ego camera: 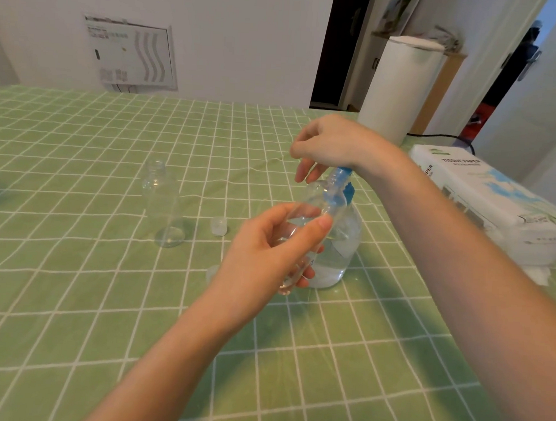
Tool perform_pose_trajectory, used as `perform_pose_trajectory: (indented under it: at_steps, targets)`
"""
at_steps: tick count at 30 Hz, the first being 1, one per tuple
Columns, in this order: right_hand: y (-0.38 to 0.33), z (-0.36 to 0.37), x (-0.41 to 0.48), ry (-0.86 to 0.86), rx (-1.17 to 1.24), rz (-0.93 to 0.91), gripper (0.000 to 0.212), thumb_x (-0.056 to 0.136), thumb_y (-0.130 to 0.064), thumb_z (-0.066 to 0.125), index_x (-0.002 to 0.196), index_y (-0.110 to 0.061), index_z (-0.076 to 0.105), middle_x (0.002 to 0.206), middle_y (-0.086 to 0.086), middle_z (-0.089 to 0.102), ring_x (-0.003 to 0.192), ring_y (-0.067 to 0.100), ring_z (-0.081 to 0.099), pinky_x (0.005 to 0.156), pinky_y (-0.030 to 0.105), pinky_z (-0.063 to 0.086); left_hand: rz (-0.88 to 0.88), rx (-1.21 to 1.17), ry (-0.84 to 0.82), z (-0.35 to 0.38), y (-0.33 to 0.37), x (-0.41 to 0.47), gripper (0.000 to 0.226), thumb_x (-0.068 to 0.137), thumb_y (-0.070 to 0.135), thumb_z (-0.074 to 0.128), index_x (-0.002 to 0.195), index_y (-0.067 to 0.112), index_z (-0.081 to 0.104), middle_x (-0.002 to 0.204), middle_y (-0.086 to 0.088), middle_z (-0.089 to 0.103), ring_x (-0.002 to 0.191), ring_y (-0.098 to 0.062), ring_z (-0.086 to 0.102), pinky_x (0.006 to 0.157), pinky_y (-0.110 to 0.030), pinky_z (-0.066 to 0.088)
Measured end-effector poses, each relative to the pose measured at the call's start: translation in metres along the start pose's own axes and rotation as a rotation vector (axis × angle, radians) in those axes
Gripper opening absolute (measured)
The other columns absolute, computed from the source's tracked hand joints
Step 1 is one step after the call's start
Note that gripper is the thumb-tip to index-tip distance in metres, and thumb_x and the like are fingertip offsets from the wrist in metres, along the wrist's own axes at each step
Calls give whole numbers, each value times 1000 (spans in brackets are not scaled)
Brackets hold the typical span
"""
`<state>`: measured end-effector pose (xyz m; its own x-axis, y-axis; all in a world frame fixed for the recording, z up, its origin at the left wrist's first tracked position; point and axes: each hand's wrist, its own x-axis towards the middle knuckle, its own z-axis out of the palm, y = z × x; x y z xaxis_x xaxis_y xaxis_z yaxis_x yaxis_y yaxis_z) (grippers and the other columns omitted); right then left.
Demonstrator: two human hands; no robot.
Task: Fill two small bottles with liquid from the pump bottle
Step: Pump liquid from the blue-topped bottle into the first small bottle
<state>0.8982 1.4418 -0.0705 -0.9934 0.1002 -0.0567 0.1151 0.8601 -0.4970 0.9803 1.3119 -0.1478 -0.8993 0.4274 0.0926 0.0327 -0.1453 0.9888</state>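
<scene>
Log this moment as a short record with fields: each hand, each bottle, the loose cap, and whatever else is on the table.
left hand: grips the small bottle, tilted, mouth at the pump head
right hand: rests on top of the pump head; grip hidden
pump bottle: upright on the green checked cloth, partly full of clear liquid
second small bottle: upright, uncapped, looks empty, apart to the left
cap: white, on the cloth between the bottles
other: tissue pack and paper roll at the right
</scene>
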Motion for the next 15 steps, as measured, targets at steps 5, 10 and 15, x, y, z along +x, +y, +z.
perform_pose_trajectory:
  at_steps: [5, 10, 15]
  targets:
    - [6, 7, 1, -33, 20, 13, 32, 89, -17, 53, 113, 1, 63, 74, -1, 73, 77, 21, 61, 92, 45, 53, -7, 6, -3, 0, -2, -2, 24, 81, 27, 62, 102, 16, 65, 70, -2, 65, 46, -9, 55, 48, -21, 50]
    - [5, 6, -1, -23, 29, 9, 33, 90, -19, 52, 115, -1, 62, 75, 0, 73, 76, 19, 58, 93, 44, 52, -9, 8, 1, 0, -2, -1, 25, 82, 27, 62, 104, 15, 64, 71, -3, 65, 46, -10, 54, 48, -21, 49]
    - [0, -4, 1, 24, 1, -37, 26, 90, -24, 52, 111, -11, 62, 75, -2, 74, 73, 14, 63, 69, 28, 51, 4, 6, -9, 1, 2, 0, 29, 80, 31, 62, 105, 18, 65, 73, -4, 66, 51, -12, 55, 49, -19, 49]
